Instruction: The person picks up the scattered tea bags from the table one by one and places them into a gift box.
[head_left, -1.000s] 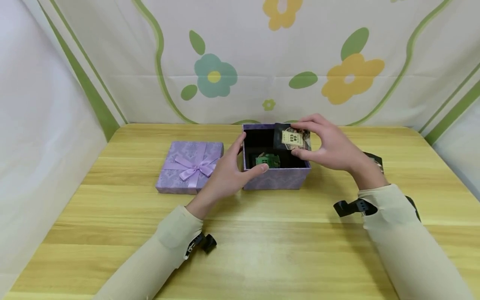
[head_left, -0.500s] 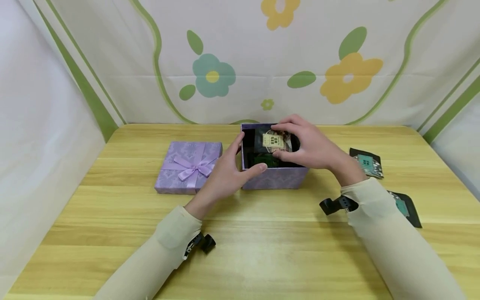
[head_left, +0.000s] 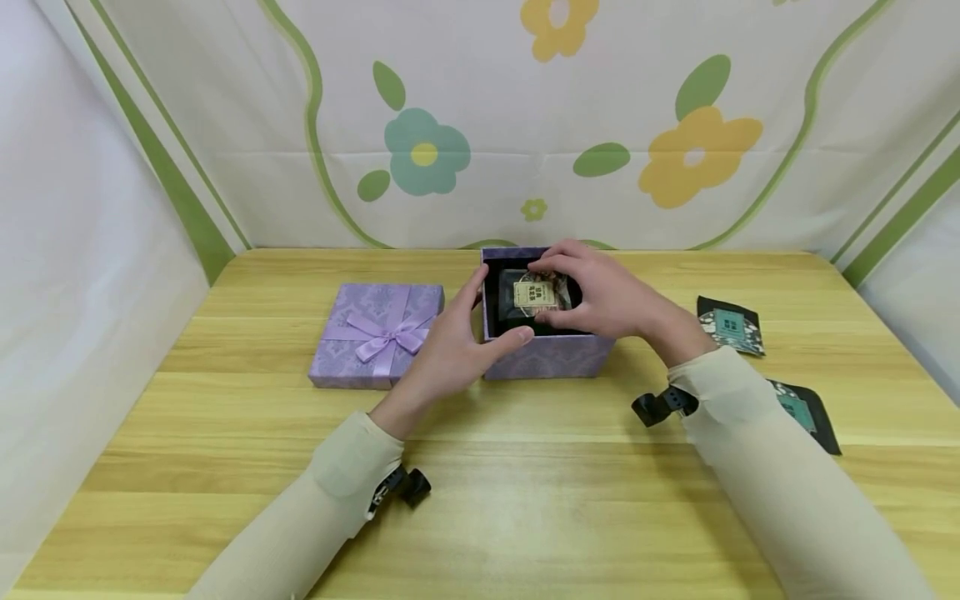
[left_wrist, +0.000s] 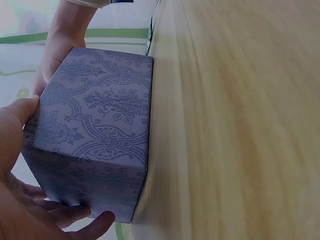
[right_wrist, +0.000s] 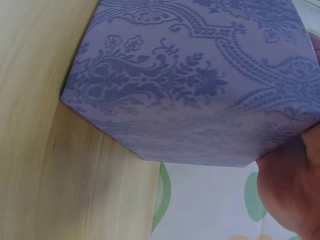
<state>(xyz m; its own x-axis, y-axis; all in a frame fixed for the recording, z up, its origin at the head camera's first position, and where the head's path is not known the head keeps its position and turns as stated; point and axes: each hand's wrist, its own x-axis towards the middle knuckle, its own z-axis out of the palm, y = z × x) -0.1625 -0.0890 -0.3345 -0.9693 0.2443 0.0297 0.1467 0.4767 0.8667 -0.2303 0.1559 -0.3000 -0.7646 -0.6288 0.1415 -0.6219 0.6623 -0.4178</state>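
Observation:
A purple damask-patterned gift box (head_left: 551, 358) stands uncovered on the table, its inside black. My left hand (head_left: 467, 340) holds the box at its near left corner, fingers along the left side and thumb at the front rim. The left wrist view shows the same box (left_wrist: 95, 105) from its front corner. Inside the box, my right hand (head_left: 611, 292) pinches a black sachet with a cream label (head_left: 533, 295) between thumb and fingers, lying nearly flat. In the right wrist view the box (right_wrist: 200, 95) hides the fingertips and the sachet.
The matching purple lid with a ribbon bow (head_left: 378, 333) lies left of the box. Near the right forearm are two black sachets with teal labels, a farther sachet (head_left: 731, 327) and a nearer sachet (head_left: 806, 417) partly behind the sleeve. A flowered curtain (head_left: 495, 100) hangs behind the table.
My right hand has moved left and down into the box with the cream-labelled sachet, covering a green pack seen there earlier. The teal-labelled sachets have come into view. My left hand stays in place.

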